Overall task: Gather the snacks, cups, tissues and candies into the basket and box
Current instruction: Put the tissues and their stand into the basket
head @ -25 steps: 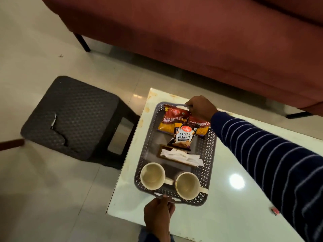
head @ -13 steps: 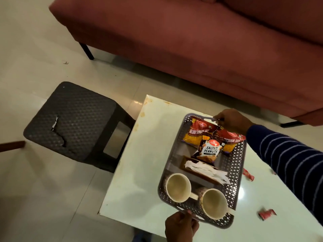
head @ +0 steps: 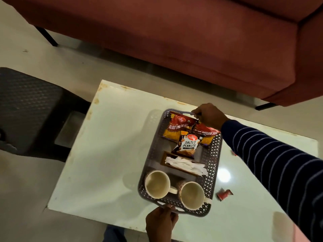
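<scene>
A grey perforated basket (head: 212,155) sits over the white table (head: 108,154). My left hand (head: 161,221) grips its near handle and my right hand (head: 209,116) grips its far handle. Inside lie two red-and-yellow snack packets (head: 176,127), a salted peanuts packet (head: 188,144), a brown box (head: 165,157) with white tissues (head: 185,165) on it, and two cream cups (head: 157,184), the other cup (head: 192,195) beside the first. A red candy (head: 224,193) lies on the table right of the basket. Another red candy (head: 233,153) peeks out by my right sleeve.
A red sofa (head: 192,41) stands just beyond the table. A dark plastic stool (head: 29,109) stands on the floor to the left. The table's left half is bare white surface with a worn, stained edge.
The basket, held at both handles, has shifted from the table's left edge towards its middle. Red candies on the table's right side have come into view.
</scene>
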